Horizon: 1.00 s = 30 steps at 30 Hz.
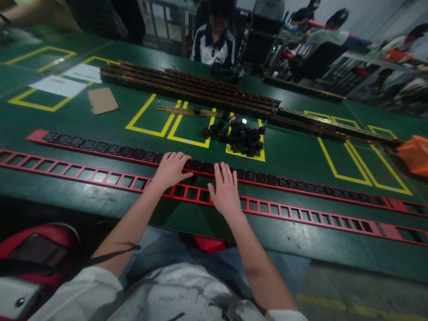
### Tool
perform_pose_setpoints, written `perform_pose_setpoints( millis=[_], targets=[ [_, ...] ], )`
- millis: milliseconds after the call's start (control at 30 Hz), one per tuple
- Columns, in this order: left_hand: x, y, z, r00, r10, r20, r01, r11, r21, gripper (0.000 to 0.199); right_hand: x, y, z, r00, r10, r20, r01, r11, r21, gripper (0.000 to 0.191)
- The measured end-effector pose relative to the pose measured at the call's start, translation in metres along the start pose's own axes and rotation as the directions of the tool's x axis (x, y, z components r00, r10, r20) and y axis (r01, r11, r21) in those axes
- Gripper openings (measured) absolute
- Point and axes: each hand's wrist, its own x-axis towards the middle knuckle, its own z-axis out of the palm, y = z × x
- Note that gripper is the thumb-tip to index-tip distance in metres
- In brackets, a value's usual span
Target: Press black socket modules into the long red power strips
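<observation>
A long red strip (pixel 391 203) filled with a row of black square modules (pixel 272 179) runs across the green table. My left hand (pixel 172 169) rests on this strip left of the middle, fingers spread over the modules. My right hand (pixel 225 187) lies a little to the right, its fingertips on the same strip and its thumb apart. Neither hand holds anything. Nearer to me lies a second red strip (pixel 245 204) with open square slots, partly hidden under my wrists.
Beyond the strips are a pile of black parts (pixel 245 136), long dark bars (pixel 187 87), cardboard (pixel 102 100) and papers (pixel 58 85). An orange bag (pixel 414 155) stands far right. A person (pixel 214 44) sits across the table.
</observation>
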Motion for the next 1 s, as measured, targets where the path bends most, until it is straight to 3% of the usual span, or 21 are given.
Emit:
perform_pose_setpoints(
  millis=[200,367,500,600,1000],
  targets=[
    [0.0,0.0,0.0,1.0,-0.021,0.016,0.021,1.0,-0.001,0.052,0.002,0.002,0.003,0.999,-0.011,0.036,0.012,1.0,-0.025,0.059],
    [0.001,-0.002,0.002,1.0,-0.013,-0.002,0.013,1.0,-0.004,0.052,0.003,0.004,0.006,1.0,-0.007,-0.009,0.007,1.0,-0.003,0.073],
    [0.002,-0.003,0.002,1.0,-0.008,0.004,0.008,1.0,-0.019,0.056,0.004,0.008,0.01,0.999,-0.038,-0.006,0.038,0.999,-0.026,0.062],
    [0.002,-0.002,0.001,1.0,-0.02,0.005,0.02,0.999,-0.025,0.056,0.004,0.011,0.012,0.999,-0.042,-0.03,0.042,0.999,-0.017,0.068],
    [0.002,-0.004,0.004,1.0,-0.016,-0.002,0.016,0.999,-0.033,0.058,0.005,0.01,0.011,0.998,-0.065,-0.011,0.063,0.992,-0.11,0.058]
  ],
)
